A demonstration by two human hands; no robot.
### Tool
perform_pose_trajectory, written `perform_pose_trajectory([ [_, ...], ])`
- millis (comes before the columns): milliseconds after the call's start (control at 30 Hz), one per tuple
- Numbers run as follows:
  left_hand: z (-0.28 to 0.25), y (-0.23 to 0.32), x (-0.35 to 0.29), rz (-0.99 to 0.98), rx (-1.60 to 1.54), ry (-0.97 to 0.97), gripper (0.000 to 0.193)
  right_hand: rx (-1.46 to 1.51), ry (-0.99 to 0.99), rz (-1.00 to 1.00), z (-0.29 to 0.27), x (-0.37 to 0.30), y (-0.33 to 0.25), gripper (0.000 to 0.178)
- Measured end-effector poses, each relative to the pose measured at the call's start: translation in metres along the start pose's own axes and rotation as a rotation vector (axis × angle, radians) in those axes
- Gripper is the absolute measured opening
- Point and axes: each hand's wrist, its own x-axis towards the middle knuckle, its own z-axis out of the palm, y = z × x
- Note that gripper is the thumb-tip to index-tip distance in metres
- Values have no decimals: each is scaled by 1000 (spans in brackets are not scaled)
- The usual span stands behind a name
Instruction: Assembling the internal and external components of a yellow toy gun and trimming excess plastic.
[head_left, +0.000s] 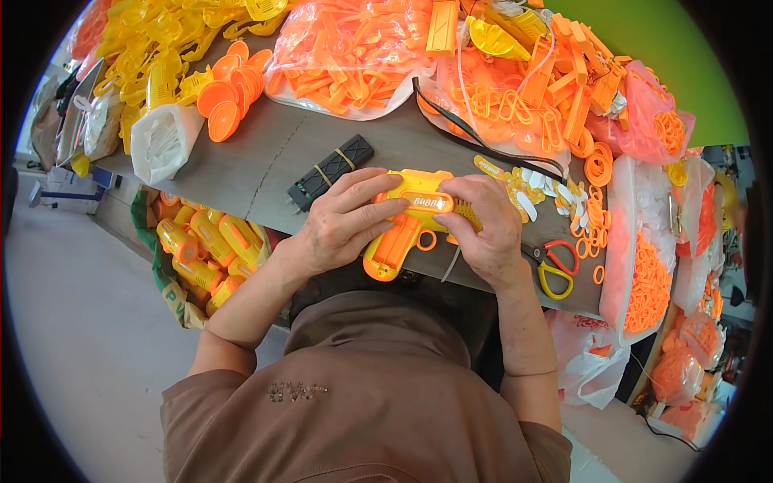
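A yellow and orange toy gun (385, 249) lies across the near edge of the table, its orange handle towards me with an open hollow in it. My left hand (345, 216) is closed on its left side, fingers over the body. My right hand (489, 221) grips the other end; its thumb and fingertips press at an oval printed label (427, 201) on the gun's side. An orange ring-shaped trigger (427, 240) shows below the label. Just beyond my left hand is a black block (351, 153) with bands around it. Scissors (555, 270) with red and yellow handles lie right of my right hand.
Orange cups (223, 119), yellow parts (165, 72) and a bag of orange parts (346, 56) fill the far side. Loose oval labels (525, 205) and orange rings (597, 217) lie at right, beside bagged rings (646, 282). Lower left, a sack holds yellow shells (211, 239).
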Motion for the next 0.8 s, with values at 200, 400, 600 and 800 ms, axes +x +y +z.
perform_pose_trajectory([
  [200, 0, 1, 0, -16, -2, -14, 37, -28, 11, -30, 2, 2, -2, 43],
  [400, -1, 3, 1, -20, 61, -83, 46, -59, 37, 18, 6, -1, -6, 38],
  [600, -1, 3, 1, -4, 98, -129, 51, -120, 80, -11, 9, -7, -6, 40],
  [800, 0, 2, 2, 50, 123, -113, 46, -224, 80, -79, 7, -19, -2, 41],
])
